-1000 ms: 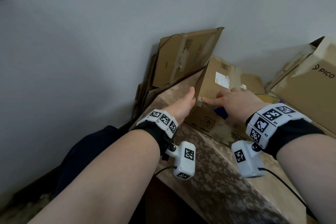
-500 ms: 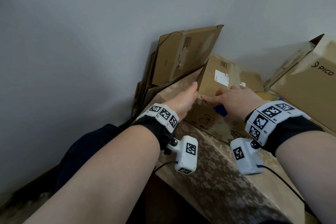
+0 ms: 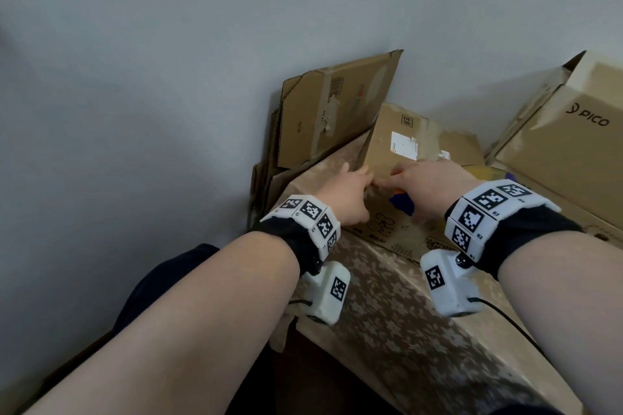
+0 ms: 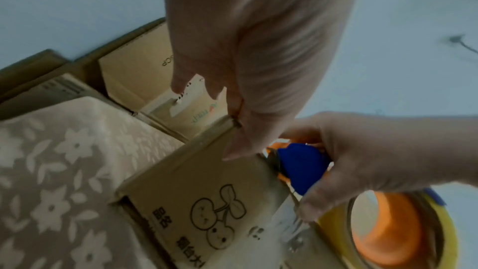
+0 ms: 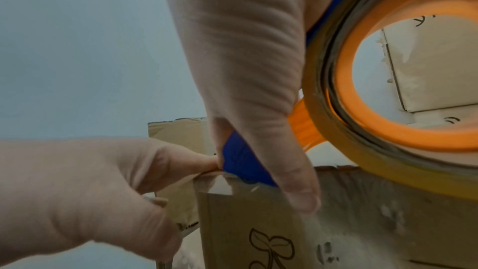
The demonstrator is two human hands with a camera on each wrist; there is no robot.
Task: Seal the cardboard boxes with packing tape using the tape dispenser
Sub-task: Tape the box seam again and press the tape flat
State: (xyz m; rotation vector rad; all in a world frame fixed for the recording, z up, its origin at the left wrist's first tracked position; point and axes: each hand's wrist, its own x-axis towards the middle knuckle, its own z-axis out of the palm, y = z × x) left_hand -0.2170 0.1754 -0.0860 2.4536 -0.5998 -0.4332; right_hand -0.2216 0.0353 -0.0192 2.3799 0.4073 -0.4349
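Box: the box with the cherry drawing lies on the desk, close to the wall, between flat cardboard and a PICO box.
Right grip: the right hand is wrapped round the blue-and-orange dispenser, forefinger stretched down its nose, which sits at the box's top left corner.
Left grip: the left hand is curled at the same corner, its fingertips pinching or pressing the tape end beside the dispenser; which of the two I cannot tell.
Tape: the roll hangs on the dispenser over the box's front face.
Doing it well: judging by this, the strip is being anchored. Keep the left fingers firm on the end, keep the nose flat to the cardboard, then draw steadily along the seam so no slack or creases form.
Hidden: the seam, the flaps and the cutter blade are covered by both hands; how far the tape already runs is unclear.
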